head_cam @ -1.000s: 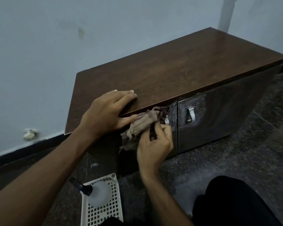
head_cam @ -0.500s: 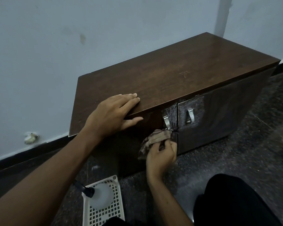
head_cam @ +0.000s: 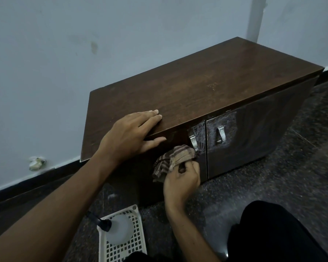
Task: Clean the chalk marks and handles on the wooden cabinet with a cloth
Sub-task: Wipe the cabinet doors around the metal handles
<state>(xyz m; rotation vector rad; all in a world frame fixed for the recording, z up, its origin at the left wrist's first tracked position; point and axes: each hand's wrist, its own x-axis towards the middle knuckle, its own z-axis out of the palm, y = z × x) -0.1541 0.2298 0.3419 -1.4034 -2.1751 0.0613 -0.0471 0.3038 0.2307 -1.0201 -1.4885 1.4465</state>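
A low dark wooden cabinet (head_cam: 197,87) stands against the wall. Its two doors carry metal handles, the left handle (head_cam: 193,141) and the right handle (head_cam: 220,134). White chalk marks (head_cam: 228,121) smear the door faces around both handles. My left hand (head_cam: 129,136) rests flat on the cabinet's top front edge, fingers straight, thumb under the lip. My right hand (head_cam: 181,179) grips a striped brown cloth (head_cam: 173,158) against the left door, just below the left handle.
A white perforated basket (head_cam: 134,242) with a translucent spray bottle (head_cam: 116,228) lies on the dark speckled floor near me. My dark-clothed knee (head_cam: 273,229) is at lower right. A light wall runs behind the cabinet, with a crumpled scrap (head_cam: 36,163) at its base.
My right hand has brought the cloth down from over the left handle to below it, uncovering the handle. My left hand has stayed on the cabinet top.
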